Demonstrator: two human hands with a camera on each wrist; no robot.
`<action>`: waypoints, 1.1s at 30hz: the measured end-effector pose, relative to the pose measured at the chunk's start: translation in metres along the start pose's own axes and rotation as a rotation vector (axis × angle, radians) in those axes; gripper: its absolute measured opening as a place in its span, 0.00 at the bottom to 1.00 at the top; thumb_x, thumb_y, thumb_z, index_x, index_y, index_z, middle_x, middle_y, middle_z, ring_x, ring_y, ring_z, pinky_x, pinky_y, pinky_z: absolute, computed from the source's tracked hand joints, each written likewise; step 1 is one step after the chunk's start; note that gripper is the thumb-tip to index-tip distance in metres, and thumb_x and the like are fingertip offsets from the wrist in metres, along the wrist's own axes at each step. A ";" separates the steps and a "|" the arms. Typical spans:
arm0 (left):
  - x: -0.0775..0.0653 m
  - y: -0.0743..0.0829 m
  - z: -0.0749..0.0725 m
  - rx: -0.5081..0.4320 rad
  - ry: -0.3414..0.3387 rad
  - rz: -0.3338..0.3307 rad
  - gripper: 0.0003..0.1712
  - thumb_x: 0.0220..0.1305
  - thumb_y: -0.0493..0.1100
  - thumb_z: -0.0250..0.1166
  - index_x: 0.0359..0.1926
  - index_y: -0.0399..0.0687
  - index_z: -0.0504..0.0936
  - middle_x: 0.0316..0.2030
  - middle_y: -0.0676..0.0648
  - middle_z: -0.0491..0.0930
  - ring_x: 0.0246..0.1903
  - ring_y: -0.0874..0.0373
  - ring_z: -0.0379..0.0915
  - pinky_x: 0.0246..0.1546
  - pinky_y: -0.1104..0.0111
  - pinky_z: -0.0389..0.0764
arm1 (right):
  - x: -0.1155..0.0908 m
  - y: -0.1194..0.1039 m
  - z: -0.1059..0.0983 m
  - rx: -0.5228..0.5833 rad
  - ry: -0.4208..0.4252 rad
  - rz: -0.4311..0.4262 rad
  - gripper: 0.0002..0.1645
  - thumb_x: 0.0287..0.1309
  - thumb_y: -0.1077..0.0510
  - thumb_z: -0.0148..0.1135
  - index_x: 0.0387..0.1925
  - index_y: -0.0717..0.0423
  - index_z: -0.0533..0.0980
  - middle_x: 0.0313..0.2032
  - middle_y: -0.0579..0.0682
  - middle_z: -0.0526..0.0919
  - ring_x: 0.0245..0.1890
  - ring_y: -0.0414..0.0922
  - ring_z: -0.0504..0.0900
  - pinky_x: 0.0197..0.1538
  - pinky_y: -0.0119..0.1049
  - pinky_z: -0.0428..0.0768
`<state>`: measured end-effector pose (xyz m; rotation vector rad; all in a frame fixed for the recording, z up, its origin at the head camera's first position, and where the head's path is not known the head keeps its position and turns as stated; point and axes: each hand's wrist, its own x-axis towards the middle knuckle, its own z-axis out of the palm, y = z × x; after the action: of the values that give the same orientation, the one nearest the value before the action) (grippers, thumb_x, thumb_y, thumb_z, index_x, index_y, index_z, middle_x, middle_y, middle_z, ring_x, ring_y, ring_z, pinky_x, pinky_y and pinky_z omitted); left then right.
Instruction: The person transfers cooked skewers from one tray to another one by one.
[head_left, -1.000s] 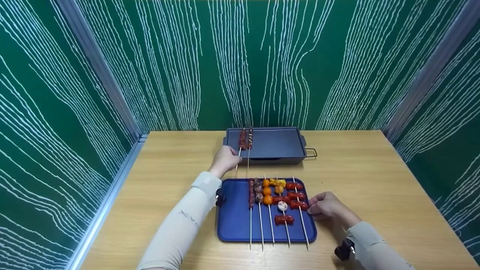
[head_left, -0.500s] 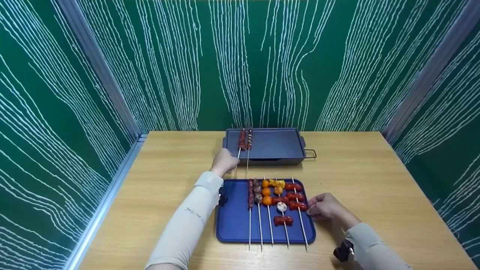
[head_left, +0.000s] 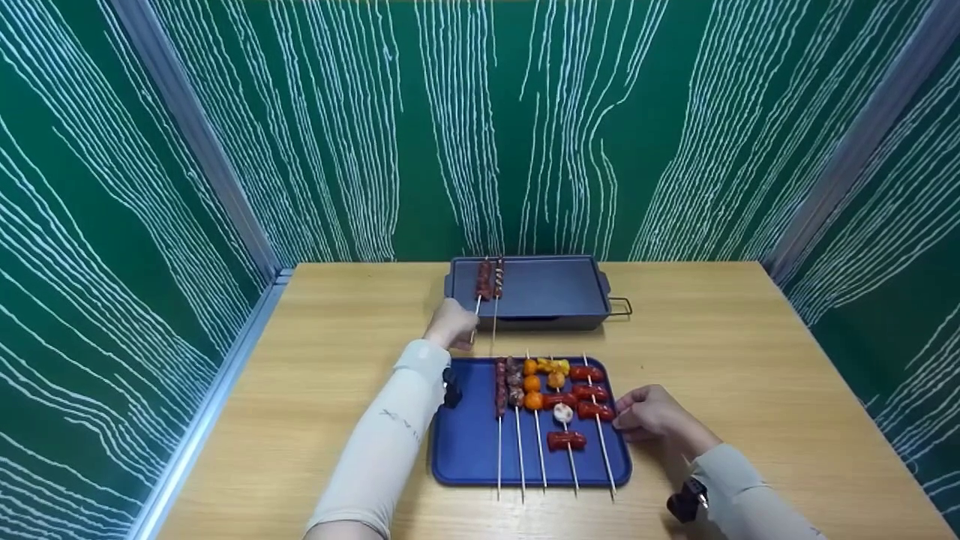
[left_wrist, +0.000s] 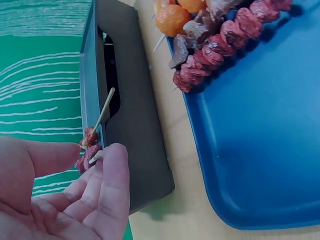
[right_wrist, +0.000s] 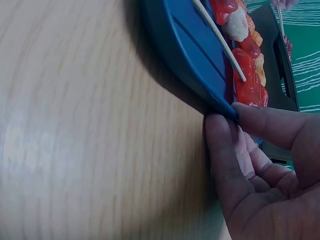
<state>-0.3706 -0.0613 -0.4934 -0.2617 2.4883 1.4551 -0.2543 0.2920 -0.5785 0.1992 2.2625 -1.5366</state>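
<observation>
My left hand is at the front left edge of a dark griddle pan. In the left wrist view its thumb and forefinger stand apart, with the stick end of a meat skewer between them. That skewer's meat lies on the griddle beside a thinner skewer. My right hand pinches the right rim of a blue tray between thumb and fingers. Several skewers lie on the tray, among them a dark red meat one, one with orange balls and one with red sausages.
A wire handle sticks out from the griddle's right side. Everything stands on a light wooden table. Green walls with white lines rise behind and at both sides.
My left hand has drawn slightly back and down, and its wrist has turned a little. The skewers on the griddle hardly shift. My right hand keeps its place on the tray rim.
</observation>
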 end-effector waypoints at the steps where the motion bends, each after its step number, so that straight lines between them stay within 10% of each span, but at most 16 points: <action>1: 0.000 0.000 0.000 -0.015 -0.005 -0.005 0.11 0.72 0.32 0.54 0.51 0.33 0.76 0.30 0.47 0.75 0.23 0.58 0.76 0.25 0.67 0.92 | 0.000 0.000 0.000 0.002 0.001 0.001 0.10 0.54 0.74 0.69 0.39 0.70 0.80 0.30 0.49 0.81 0.26 0.41 0.85 0.30 0.32 0.91; 16: 0.003 -0.001 0.003 -0.216 -0.153 -0.056 0.32 0.76 0.29 0.46 0.77 0.24 0.56 0.33 0.42 0.80 0.19 0.61 0.74 0.27 0.70 0.88 | 0.000 0.000 -0.001 -0.002 0.004 0.004 0.11 0.53 0.74 0.70 0.40 0.72 0.81 0.31 0.49 0.82 0.27 0.41 0.86 0.31 0.33 0.93; 33: 0.011 0.002 0.007 -0.281 -0.199 -0.085 0.15 0.81 0.29 0.48 0.59 0.25 0.75 0.30 0.46 0.80 0.20 0.62 0.78 0.26 0.76 0.88 | -0.002 -0.003 -0.001 -0.013 0.002 0.022 0.12 0.55 0.74 0.70 0.42 0.72 0.80 0.32 0.50 0.81 0.28 0.42 0.85 0.31 0.33 0.93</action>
<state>-0.3808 -0.0541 -0.4984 -0.2564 2.0917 1.7032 -0.2542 0.2918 -0.5745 0.2217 2.2637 -1.5110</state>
